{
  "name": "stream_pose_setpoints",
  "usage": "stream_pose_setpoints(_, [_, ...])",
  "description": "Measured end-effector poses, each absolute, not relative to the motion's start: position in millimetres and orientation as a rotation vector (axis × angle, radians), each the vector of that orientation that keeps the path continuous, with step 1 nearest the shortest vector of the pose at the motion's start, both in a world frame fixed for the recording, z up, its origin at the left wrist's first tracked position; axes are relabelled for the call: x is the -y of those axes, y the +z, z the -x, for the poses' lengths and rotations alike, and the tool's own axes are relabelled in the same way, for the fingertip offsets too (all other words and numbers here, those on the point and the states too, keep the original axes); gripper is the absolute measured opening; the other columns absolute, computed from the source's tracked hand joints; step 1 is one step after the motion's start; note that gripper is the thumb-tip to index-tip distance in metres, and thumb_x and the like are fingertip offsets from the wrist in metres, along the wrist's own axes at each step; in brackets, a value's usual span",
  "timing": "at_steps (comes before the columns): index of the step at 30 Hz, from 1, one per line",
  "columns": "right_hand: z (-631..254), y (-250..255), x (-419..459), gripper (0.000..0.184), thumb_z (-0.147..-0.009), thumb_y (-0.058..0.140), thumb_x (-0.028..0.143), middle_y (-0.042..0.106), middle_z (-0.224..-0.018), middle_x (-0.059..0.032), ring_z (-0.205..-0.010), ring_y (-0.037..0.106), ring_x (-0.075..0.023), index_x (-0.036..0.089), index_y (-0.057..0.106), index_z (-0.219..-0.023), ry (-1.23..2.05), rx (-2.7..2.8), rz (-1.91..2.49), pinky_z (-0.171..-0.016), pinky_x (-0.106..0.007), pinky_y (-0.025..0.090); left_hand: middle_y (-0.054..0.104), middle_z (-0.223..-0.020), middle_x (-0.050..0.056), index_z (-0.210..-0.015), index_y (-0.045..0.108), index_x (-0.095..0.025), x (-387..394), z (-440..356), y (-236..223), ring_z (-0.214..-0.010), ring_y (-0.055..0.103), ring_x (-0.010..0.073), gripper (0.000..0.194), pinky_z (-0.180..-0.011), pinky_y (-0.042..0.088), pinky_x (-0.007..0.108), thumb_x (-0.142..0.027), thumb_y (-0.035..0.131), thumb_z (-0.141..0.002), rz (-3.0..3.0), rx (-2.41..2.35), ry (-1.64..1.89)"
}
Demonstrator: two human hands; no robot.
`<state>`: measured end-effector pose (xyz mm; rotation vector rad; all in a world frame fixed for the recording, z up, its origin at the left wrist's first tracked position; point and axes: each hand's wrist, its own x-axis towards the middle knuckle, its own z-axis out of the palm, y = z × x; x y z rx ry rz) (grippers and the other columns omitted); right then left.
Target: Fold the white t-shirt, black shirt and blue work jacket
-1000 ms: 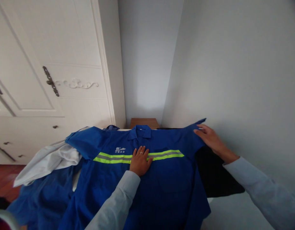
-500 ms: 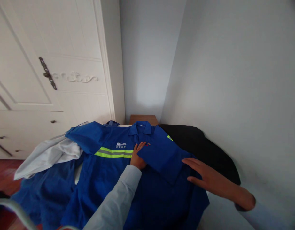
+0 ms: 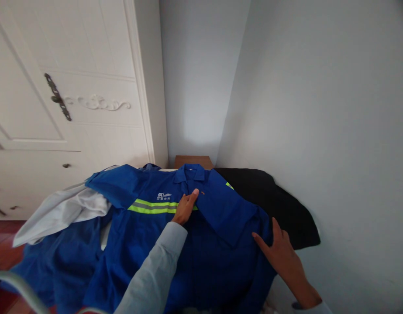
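Note:
A blue work jacket (image 3: 145, 244) with a collar, a white chest logo and a yellow-and-grey reflective band lies spread out, front up. Its sleeve on the right (image 3: 225, 213) is folded inward across the chest. My left hand (image 3: 184, 208) rests on the chest at the folded sleeve's inner edge, thumb stretched out and the other fingers partly hidden. By the jacket's right side is my right hand (image 3: 283, 253), open, thumb and fingers apart; whether the fingertips touch the cloth I cannot tell.
A black garment or cover (image 3: 270, 200) lies to the right, along the grey wall (image 3: 335, 131). On the left are a white garment (image 3: 63, 211) and a darker blue one (image 3: 70, 257). Behind stand a white wardrobe (image 3: 103, 144) and a brown wooden piece (image 3: 193, 162). A pale curved bar (image 3: 21, 285) shows at lower left.
My right hand has moved down and turned its fingers upward beside the jacket. My left hand has shifted slightly, its thumb now showing over the sleeve edge. The folded sleeve lies slightly differently.

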<state>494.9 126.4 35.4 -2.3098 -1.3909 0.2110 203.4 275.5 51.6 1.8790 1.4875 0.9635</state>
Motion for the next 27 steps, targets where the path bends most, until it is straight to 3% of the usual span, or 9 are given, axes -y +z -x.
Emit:
stream_pose_setpoints(3, [-501,36,-128,0.094,-0.078,0.045,0.054,0.051,-0.138,-0.0247,-0.125,0.057,-0.0415,0.009,0.021,-0.157,0.315,1.474,2.187,-0.104,-0.058,0.045,0.073,-0.123,0.002,-0.108,0.076,-0.023,-280,-205,46,-0.129,0.059,0.0228,0.034,-0.125,0.023,0.044,-0.040,0.051,-0.093,-1.907,-1.466,0.860])
stream_pose_setpoints(6, [-534,45,-125,0.086,-0.067,0.051,0.041,0.062,-0.132,-0.0179,-0.123,0.060,-0.0349,0.014,0.040,-0.148,0.574,1.557,1.948,-0.108,-0.050,0.045,0.073,-0.124,0.004,-0.106,0.076,-0.023,-283,-208,41,-0.132,0.057,0.0211,0.027,-0.126,0.021,0.044,-0.024,0.058,-0.086,-1.939,-1.531,0.843])
stream_pose_setpoints(10, [-593,55,-118,0.081,-0.064,0.063,0.047,0.073,-0.108,-0.0149,-0.094,0.072,-0.0314,0.015,0.052,-0.138,0.986,1.328,1.822,-0.087,-0.046,0.057,0.076,-0.113,0.003,-0.103,0.076,-0.022,-286,-208,36,-0.117,0.066,0.0211,0.025,-0.119,0.034,0.042,-0.028,0.054,-0.091,-1.889,-1.594,0.938])
stream_pose_setpoints(13, [-618,48,-111,0.081,-0.057,0.071,0.050,0.074,-0.098,-0.0133,-0.086,0.073,-0.0307,0.017,0.060,-0.129,0.981,1.156,1.834,-0.082,-0.045,0.059,0.077,-0.110,0.004,-0.105,0.075,-0.021,-287,-207,36,-0.108,0.068,0.0217,0.027,-0.114,0.041,0.040,-0.029,0.052,-0.094,-1.859,-1.614,0.959])
stream_pose_setpoints(17, [-605,26,-95,0.079,-0.060,0.071,0.062,0.073,-0.108,-0.0162,-0.098,0.072,-0.0342,0.020,0.062,-0.126,1.028,1.094,1.896,-0.082,-0.047,0.059,0.075,-0.114,0.006,-0.110,0.073,-0.021,-286,-208,35,-0.112,0.067,0.0229,0.026,-0.109,0.045,0.039,-0.028,0.054,-0.094,-1.858,-1.639,0.966])
stream_pose_setpoints(22, [-560,-10,-85,0.071,-0.061,0.076,0.057,0.070,-0.125,-0.0147,-0.120,0.063,-0.0378,0.021,0.067,-0.122,1.159,1.359,1.714,-0.105,-0.050,0.049,0.074,-0.118,0.008,-0.115,0.071,-0.020,-285,-209,34,-0.114,0.066,0.0238,0.028,-0.104,0.048,0.039,-0.027,0.055,-0.094,-1.874,-1.666,0.971])
stream_pose_setpoints(24, [-554,-24,-88,0.065,-0.058,0.075,0.057,0.073,-0.119,-0.0123,-0.118,0.063,-0.0398,0.022,0.072,-0.112,1.137,1.352,1.723,-0.106,-0.051,0.047,0.073,-0.119,0.008,-0.117,0.070,-0.019,-285,-208,34,-0.116,0.065,0.0240,0.028,-0.105,0.048,0.039,-0.027,0.056,-0.093,-1.864,-1.667,0.967])
stream_pose_setpoints(27, [-563,-36,-92,0.052,-0.061,0.070,0.063,0.077,-0.098,-0.0083,-0.102,0.069,-0.0397,0.023,0.075,-0.094,1.181,1.336,1.738,-0.094,-0.051,0.053,0.073,-0.119,0.009,-0.115,0.071,-0.018,-286,-207,33,-0.116,0.065,0.0242,0.028,-0.106,0.047,0.039,-0.025,0.057,-0.093,-1.856,-1.653,0.975])
